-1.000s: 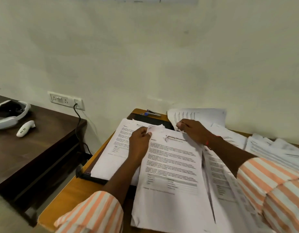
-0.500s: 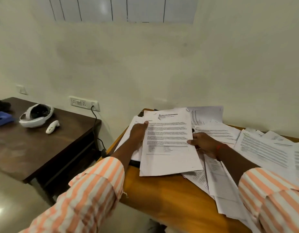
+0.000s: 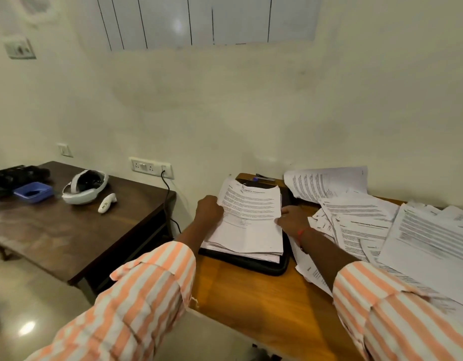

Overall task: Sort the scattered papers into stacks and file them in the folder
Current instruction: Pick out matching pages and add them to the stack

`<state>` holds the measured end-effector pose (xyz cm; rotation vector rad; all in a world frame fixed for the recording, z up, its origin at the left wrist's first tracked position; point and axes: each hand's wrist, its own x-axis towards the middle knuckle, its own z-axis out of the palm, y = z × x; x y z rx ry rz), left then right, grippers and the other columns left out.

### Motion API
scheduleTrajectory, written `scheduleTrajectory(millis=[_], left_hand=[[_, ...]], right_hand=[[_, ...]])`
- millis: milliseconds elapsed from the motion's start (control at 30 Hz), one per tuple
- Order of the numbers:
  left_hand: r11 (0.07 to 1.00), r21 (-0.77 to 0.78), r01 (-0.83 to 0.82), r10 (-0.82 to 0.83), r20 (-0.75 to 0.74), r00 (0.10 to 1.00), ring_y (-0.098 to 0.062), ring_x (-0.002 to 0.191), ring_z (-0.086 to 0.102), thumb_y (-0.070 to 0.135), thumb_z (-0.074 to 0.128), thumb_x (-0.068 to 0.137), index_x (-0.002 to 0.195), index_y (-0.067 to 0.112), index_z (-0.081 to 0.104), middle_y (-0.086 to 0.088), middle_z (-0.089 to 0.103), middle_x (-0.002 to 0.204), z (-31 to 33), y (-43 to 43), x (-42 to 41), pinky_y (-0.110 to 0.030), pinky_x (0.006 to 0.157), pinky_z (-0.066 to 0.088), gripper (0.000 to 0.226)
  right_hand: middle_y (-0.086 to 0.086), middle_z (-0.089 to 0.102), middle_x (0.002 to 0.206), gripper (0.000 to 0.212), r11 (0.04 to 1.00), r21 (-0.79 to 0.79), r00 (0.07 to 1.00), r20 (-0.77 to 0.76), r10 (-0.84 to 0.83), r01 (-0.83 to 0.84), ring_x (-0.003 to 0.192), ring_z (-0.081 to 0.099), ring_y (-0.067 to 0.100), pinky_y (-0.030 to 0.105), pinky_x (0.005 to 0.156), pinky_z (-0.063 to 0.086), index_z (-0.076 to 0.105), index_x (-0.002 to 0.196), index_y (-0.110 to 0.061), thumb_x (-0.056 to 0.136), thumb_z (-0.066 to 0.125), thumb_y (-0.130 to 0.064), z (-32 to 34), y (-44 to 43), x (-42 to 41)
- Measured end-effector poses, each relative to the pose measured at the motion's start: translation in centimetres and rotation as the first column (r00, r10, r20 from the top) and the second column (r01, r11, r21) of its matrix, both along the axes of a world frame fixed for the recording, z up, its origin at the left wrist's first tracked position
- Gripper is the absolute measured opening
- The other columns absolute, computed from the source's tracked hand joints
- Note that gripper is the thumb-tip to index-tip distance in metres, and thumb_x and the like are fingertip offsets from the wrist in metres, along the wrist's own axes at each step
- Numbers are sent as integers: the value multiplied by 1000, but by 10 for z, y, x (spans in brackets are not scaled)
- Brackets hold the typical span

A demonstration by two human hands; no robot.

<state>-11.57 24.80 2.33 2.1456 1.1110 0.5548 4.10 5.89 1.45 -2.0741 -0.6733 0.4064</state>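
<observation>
1. The left hand has its fingers curled round the left edge of the stack; the right hand lies against the right edge, but whether it pinches or only presses, I cannot tell.
2. Half a second ago both hands held the printed sheets raised over the table; now these sheets lie on top of the stack, so one more batch is put down.
3. The stack rests on the black folder at the left end of the orange table; its near edges are uneven, so I think the hands are squaring it.
4. Many scattered papers remain to the right of the folder; the sorting seems far from finished.
</observation>
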Motion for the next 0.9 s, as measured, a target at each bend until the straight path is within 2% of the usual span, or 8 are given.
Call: scheduleTrajectory(millis=[100, 167, 300, 433, 600, 767, 833, 900], left_hand=[[998, 58, -13, 17, -71, 997, -25, 86, 61, 10, 53, 98, 100, 4, 66, -8, 65, 99, -6, 1, -1, -30, 70, 47, 15], [993, 116, -10, 26, -136, 990, -26, 92, 60, 18, 55, 98, 97, 6, 66, -9, 63, 102, -9, 3, -1, -33, 75, 50, 16], [991, 135, -11, 37, -194, 980, -27, 95, 61, 27, 56, 97, 92, 7, 67, -11, 65, 100, -13, 8, 1, -38, 86, 55, 23], [994, 108, -3, 22, -180, 983, -23, 85, 59, 18, 54, 98, 82, 9, 61, -9, 64, 89, -15, 4, 3, -35, 76, 51, 20], [999, 48, 0, 6, -112, 994, -28, 84, 65, 10, 53, 90, 88, 5, 69, -12, 70, 91, -18, 8, 5, -41, 79, 60, 17], [997, 69, 26, -13, -184, 983, -22, 72, 53, 7, 56, 92, 77, 7, 57, -20, 69, 97, -11, 8, 2, -30, 59, 39, 14], [998, 64, 4, 9, -206, 979, -23, 79, 55, 10, 58, 90, 87, 7, 58, -19, 67, 105, -9, 10, 0, -31, 66, 45, 5], [991, 135, -16, 49, -246, 968, -30, 98, 58, 21, 60, 90, 107, 7, 62, -16, 62, 114, -6, 8, 1, -38, 84, 52, 22]], right_hand=[[10, 71, 107, 13, 999, -41, 998, 55, -9, 11, 93, 63, 23, 28, 78, 48, 69, 102, -8, 89, 67, -5, -6, 4, -7], [6, 66, 100, 14, 998, -38, 995, 85, -47, 50, 90, 57, 19, 25, 76, 43, 67, 104, -5, 90, 66, -6, -9, 5, -10], [10, 67, 95, 7, 994, -46, 985, 147, -90, 97, 90, 61, 23, 20, 63, 41, 60, 85, -8, 90, 66, -8, -12, 5, -17], [17, 69, 109, 18, 987, -115, 972, 217, -85, 112, 104, 64, 31, 27, 74, 47, 65, 104, -1, 89, 65, -11, -12, 6, -25], [19, 70, 108, 19, 978, -159, 966, 242, -93, 134, 100, 67, 32, 35, 80, 56, 67, 104, -1, 90, 67, -13, -8, 6, -24], [19, 70, 109, 19, 977, -180, 967, 245, -65, 111, 101, 66, 33, 37, 83, 57, 68, 105, 0, 92, 67, -14, -1, 6, -26], [17, 69, 108, 19, 979, -163, 967, 242, -78, 119, 100, 66, 32, 35, 79, 56, 67, 104, -1, 92, 68, -15, 3, 5, -27], [12, 65, 96, 10, 980, -128, 959, 257, -118, 155, 91, 64, 29, 31, 71, 50, 63, 95, -5, 91, 68, -13, 12, 2, -26]])
